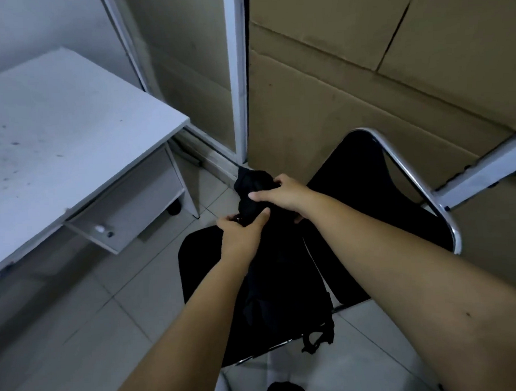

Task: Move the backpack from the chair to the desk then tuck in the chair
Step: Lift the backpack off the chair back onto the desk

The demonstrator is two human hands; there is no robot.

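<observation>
On the black seat of the chair [391, 171] the backpack [272, 271] stands, both hands closed on its bunched top: the left hand [242, 234] lower, the right hand [283, 194] above. A straight lift would probably clear its dangling strap [317, 339] from the seat edge before swinging left to the desk [56, 130], whose bare top lies near; its drawer unit [127, 213] juts toward the path.

backpack [272, 283] on chair [422, 188], desk [56, 130] left, seemingly apart
</observation>
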